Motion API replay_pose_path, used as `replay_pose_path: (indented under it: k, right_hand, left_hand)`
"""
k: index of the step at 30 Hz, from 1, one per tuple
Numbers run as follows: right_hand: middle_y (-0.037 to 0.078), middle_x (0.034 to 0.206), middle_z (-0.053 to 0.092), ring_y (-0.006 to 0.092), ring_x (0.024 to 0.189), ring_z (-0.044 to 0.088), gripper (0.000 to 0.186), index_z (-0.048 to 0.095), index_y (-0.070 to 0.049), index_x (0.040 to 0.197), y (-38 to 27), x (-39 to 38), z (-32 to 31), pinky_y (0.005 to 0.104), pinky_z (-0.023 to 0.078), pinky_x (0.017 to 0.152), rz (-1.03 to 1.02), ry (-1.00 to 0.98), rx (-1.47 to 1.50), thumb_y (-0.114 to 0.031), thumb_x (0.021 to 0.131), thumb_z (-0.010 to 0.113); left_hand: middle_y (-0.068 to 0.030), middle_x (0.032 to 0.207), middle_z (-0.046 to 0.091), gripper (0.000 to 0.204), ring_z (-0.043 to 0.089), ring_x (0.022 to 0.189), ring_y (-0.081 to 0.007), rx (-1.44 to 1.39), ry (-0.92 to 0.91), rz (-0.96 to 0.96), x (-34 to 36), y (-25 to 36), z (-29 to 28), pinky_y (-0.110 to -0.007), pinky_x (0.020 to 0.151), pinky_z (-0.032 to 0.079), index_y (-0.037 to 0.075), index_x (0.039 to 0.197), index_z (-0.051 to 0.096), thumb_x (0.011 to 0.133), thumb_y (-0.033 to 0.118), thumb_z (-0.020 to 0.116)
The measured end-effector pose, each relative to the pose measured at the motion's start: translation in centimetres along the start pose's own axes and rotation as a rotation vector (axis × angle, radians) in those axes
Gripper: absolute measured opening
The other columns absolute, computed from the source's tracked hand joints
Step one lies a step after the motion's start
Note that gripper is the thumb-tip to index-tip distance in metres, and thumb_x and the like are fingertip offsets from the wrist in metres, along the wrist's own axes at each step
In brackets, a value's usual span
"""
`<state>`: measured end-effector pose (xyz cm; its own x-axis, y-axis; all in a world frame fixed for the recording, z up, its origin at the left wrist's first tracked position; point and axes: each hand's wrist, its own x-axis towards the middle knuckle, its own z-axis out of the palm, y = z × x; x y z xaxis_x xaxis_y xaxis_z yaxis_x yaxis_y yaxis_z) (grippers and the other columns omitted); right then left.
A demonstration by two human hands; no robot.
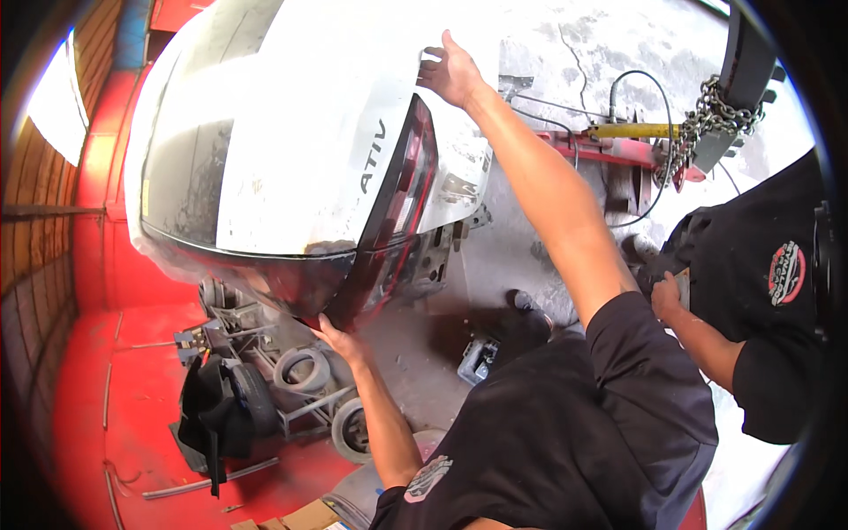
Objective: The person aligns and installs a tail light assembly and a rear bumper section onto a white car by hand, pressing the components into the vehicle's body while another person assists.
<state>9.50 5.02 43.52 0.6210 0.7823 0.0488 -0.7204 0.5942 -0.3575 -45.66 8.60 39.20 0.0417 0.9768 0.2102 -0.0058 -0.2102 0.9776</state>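
Note:
A long black and red tail light (397, 194) runs across the back of a white car, below the trunk lid (300, 159). My left hand (342, 340) grips its near left end, thumb and fingers at the dark corner. At the far end my right hand (452, 75) is held with curled fingers against the edge where the light meets the white body. Its fingertips look dark, and part of the grip is hidden. Under the light the bumper area is uncovered, with bare metal brackets (435, 256) showing.
A co-worker in a black shirt (751, 291) stands close on my right, one hand around a small object. Beyond are a red and yellow pulling rig (632, 146) and a chain (707, 115). Tires (302, 369) and a black plastic part (208, 415) lie at left.

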Motion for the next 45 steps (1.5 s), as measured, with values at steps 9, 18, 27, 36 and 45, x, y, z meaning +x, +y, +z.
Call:
replay_pose_path:
  k: [9, 18, 27, 36, 45]
  right_hand:
    - [0.037, 0.146, 0.043, 0.0458, 0.134, 0.05, 0.087, 0.01, 0.006, 0.159, -1.4, 0.6, -0.8, 0.0559, 0.038, 0.116, -0.004, 0.022, 0.008, -0.06, 0.107, 0.035]
    - [0.036, 0.147, 0.044, 0.0456, 0.131, 0.053, 0.079, 0.015, -0.001, 0.16, -0.5, -3.4, -0.2, 0.0547, 0.045, 0.11, -0.016, -0.027, -0.189, -0.053, 0.107, 0.042]
    - [0.024, 0.114, 0.07, 0.0342, 0.094, 0.072, 0.049, 0.053, -0.003, 0.135, 14.5, -22.7, -25.1, 0.0474, 0.059, 0.081, 0.33, 0.581, -0.279, -0.038, 0.101, 0.059]
    - [0.012, 0.085, 0.07, 0.0242, 0.063, 0.069, 0.025, 0.063, -0.007, 0.11, 27.0, -53.9, -35.8, 0.0371, 0.055, 0.054, 0.937, 0.767, -0.413, -0.029, 0.098, 0.059]
    - [0.011, 0.085, 0.07, 0.0192, 0.061, 0.067, 0.039, 0.063, -0.004, 0.129, 29.1, -61.9, -44.3, 0.0312, 0.052, 0.05, 0.924, 1.005, -0.308, -0.026, 0.097, 0.058]
  left_hand:
    - [-0.0102, 0.145, 0.051, 0.066, 0.064, 0.114, -0.0299, 0.02, -0.007, -0.027, 0.6, -0.7, -0.4, -0.047, 0.077, 0.06, 0.02, 0.157, 0.029, 0.101, 0.046, 0.052]
    - [-0.0128, 0.147, 0.048, 0.068, 0.058, 0.125, -0.0314, 0.019, -0.01, 0.029, 0.1, 0.2, -0.8, -0.052, 0.086, 0.058, 0.017, 0.157, 0.027, 0.101, 0.046, 0.052]
    - [-0.015, 0.141, 0.055, 0.061, 0.059, 0.124, -0.0319, -0.013, 0.011, -0.098, -2.3, 2.7, 3.6, -0.047, 0.102, 0.05, 0.005, 0.154, 0.032, 0.104, 0.038, 0.046]
    - [-0.0084, 0.147, 0.057, 0.068, 0.053, 0.135, -0.0385, -0.07, 0.005, -0.105, 2.0, 0.4, -1.8, -0.068, 0.102, 0.046, 0.018, 0.146, 0.056, 0.092, 0.059, 0.044]
    - [-0.0202, 0.125, 0.067, 0.068, 0.064, 0.114, -0.0456, 0.129, -0.226, -0.182, -1.2, 1.6, 2.6, -0.069, 0.091, 0.052, 0.016, 0.145, 0.057, 0.094, 0.055, 0.034]
